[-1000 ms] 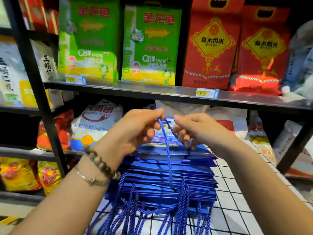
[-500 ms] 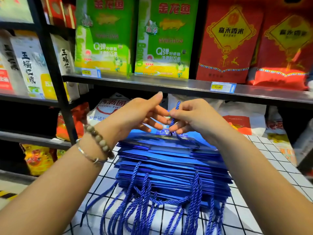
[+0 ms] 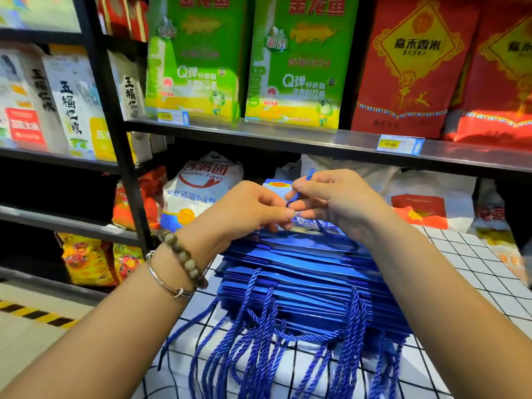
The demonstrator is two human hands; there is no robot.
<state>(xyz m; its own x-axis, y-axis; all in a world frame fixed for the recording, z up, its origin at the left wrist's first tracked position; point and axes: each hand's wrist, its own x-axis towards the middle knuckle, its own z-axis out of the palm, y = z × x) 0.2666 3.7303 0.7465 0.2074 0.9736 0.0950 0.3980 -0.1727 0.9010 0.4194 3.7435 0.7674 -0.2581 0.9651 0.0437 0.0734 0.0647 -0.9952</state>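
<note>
Both hands are over a stack of blue paper bags [image 3: 302, 269] that lies flat on a white surface with a black grid [image 3: 466, 251] in front of a store shelf. The right hand [image 3: 336, 203] has its thumb and forefinger pinched narrowly on a blue twisted cord [image 3: 308, 176], a short length of which rises above the forefinger. The left hand [image 3: 253, 208] has its fingers curled, with thumb and forefinger tips closed on the lower part of the same cord, just beside the right hand's fingers. The cord is held above the far end of the stack, over the topmost bag [image 3: 275, 186], whose far edge bears a small orange label. How the cord joins the bag is hidden by the hands. At the near edge of the stack a mass of blue cord handles [image 3: 267, 344] hangs loose over the gridded surface. The left wrist carries a bead bracelet [image 3: 184, 257] and a thin metal bangle [image 3: 161, 279]. Behind the hands a metal shelf [image 3: 259, 133] carries two green rice bags [image 3: 293, 64] and red rice bags [image 3: 408, 67], with a yellow price tag [image 3: 391, 144] on its front edge. Below the shelf a white flour bag [image 3: 198, 191] stands beside the left hand
</note>
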